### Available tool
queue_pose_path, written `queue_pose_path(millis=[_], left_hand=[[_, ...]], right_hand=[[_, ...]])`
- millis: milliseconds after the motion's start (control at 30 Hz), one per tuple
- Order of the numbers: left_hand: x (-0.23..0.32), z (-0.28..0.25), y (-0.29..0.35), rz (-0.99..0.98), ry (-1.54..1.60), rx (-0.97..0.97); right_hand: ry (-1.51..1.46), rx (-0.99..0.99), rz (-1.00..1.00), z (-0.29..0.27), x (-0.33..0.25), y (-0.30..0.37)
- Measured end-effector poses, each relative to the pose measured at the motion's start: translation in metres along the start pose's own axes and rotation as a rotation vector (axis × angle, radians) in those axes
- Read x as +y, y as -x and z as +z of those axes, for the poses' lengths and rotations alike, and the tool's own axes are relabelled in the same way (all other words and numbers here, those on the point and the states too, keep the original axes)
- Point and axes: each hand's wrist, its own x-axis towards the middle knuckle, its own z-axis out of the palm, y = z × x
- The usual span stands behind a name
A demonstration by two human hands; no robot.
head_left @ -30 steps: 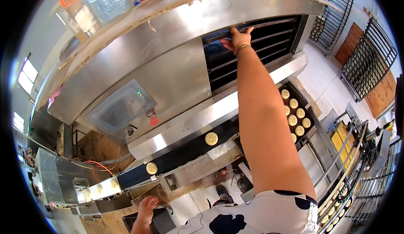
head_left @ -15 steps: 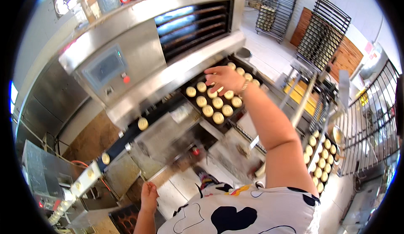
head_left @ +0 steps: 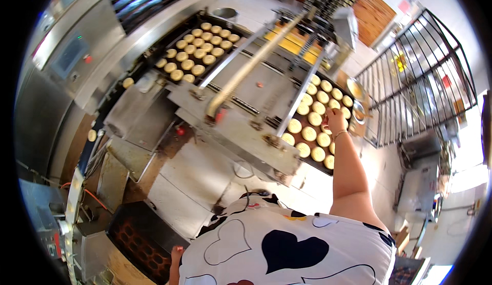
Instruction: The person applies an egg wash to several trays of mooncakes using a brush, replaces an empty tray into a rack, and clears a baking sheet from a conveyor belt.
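Observation:
My right hand (head_left: pixel 334 120) is over the right-hand tray (head_left: pixel 324 168), with its fingers curled down among the pale round pastries (head_left: pixel 308 133). Whatever is between those fingertips, if anything, is hidden. Low by my left side, my left hand (head_left: pixel 177 254) is loosely closed and nothing shows in it; part of it is cut off by my shirt. Beside it lies a dark tray (head_left: pixel 141 236) with round marks. Another dark tray (head_left: pixel 163 43), at the far left near the oven, bears rows of the same pastries (head_left: pixel 199 42).
A metal machine with a pale roller bar (head_left: pixel 256 62) stands between the two pastry trays. The steel oven (head_left: pixel 77 54) is at the left, with a narrow dark belt (head_left: pixel 110 103) carrying single pastries. To the right are bowls (head_left: pixel 354 88) and a black wire rack (head_left: pixel 410 85).
My right hand has left the tray by the oven and is now over the right-hand tray. My view has swung right. The left hand sits lower, closer to my body.

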Motion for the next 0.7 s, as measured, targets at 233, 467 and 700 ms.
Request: queue_pose_path(millis=[233,467,700], left_hand=[[-0.016,0.136,0.05,-0.337,0.152,0.009],[0.196,0.292,0.117,0.032,0.139,-0.12],[0.342,0.383,0.203,-0.08,0.056,-0.094]], right_hand=[[0.603,0.364,0.097,-0.172,0.276,-0.093],[0.301,-0.004,0.105,-0.186,0.358,-0.134],[0.21,-0.249,0.224,-0.19,0.311,-0.131]])
